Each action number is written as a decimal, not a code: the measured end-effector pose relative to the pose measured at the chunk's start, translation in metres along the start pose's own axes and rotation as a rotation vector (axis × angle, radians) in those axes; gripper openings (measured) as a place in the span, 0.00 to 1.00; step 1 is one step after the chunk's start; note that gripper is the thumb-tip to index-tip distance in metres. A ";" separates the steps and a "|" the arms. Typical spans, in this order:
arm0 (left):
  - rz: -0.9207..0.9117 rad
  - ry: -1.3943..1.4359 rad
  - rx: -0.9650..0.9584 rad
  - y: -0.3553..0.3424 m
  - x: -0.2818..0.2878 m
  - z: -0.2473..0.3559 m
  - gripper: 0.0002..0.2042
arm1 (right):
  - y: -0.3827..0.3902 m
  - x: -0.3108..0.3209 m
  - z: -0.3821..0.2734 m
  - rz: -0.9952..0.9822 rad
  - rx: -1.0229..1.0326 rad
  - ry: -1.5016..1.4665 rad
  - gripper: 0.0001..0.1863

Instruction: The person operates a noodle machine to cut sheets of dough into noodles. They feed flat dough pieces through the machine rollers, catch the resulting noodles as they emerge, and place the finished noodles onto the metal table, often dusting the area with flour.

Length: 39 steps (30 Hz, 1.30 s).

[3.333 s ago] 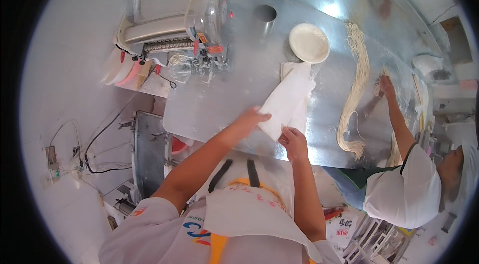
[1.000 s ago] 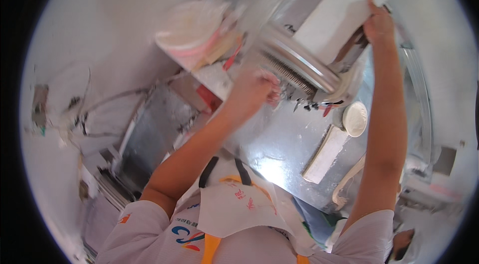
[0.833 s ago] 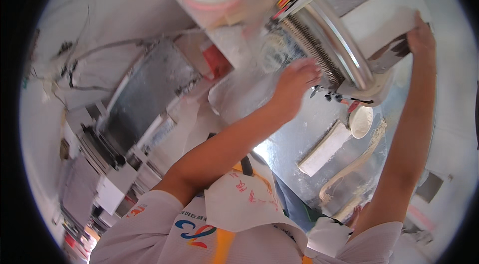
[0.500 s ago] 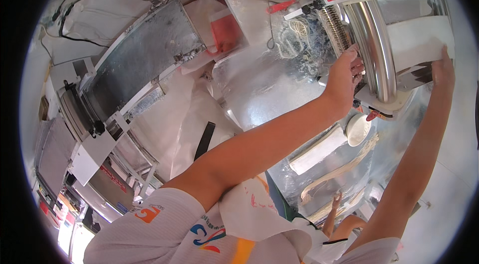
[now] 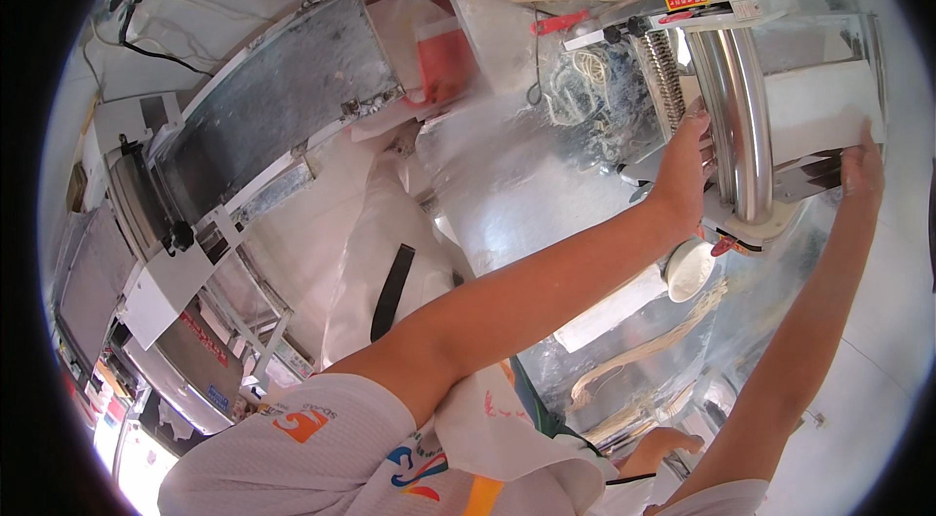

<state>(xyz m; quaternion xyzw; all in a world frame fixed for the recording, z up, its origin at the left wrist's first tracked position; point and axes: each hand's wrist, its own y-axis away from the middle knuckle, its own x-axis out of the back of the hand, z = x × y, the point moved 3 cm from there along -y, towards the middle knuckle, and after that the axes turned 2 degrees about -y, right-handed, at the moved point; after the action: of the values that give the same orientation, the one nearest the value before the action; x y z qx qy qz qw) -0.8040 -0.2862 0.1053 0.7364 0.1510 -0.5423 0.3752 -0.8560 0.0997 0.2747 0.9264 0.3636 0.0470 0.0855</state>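
Feeding step at the roller machine. My left hand (image 5: 682, 179) rests, fingers together, against the shiny steel roller (image 5: 741, 126) of the noodle machine; whether it pinches anything I cannot tell. My right hand (image 5: 863, 170) presses its fingers onto the near edge of the flat white dough sheet (image 5: 814, 106), which lies just beyond the roller — draped over the machine's tray. A comb-like cutter (image 5: 665, 77) sits left of the roller. Below, on the silvery metal desk (image 5: 517, 194), stand a small white bowl (image 5: 690, 267), a pale folded dough slab (image 5: 624, 306) and a rope of cut noodles (image 5: 653, 345). To feed well, I judge the sheet should stay square to the roller, both hands level, fingertips kept clear of the nip — tension even, no creases.
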 end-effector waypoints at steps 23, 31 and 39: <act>0.055 -0.206 0.016 0.006 -0.014 -0.006 0.32 | 0.036 -0.019 0.006 0.159 0.360 0.236 0.28; 0.091 -0.245 0.018 -0.005 -0.008 -0.007 0.27 | 0.095 -0.093 0.004 0.243 1.088 1.466 0.23; 0.069 -0.275 0.017 -0.002 -0.008 -0.003 0.28 | 0.120 -0.114 0.012 0.102 1.099 1.583 0.17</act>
<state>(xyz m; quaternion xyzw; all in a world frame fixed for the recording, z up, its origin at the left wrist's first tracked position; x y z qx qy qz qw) -0.8064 -0.2810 0.1120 0.6630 0.0682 -0.6262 0.4045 -0.8577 -0.0659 0.2829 0.5518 0.2464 0.4848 -0.6323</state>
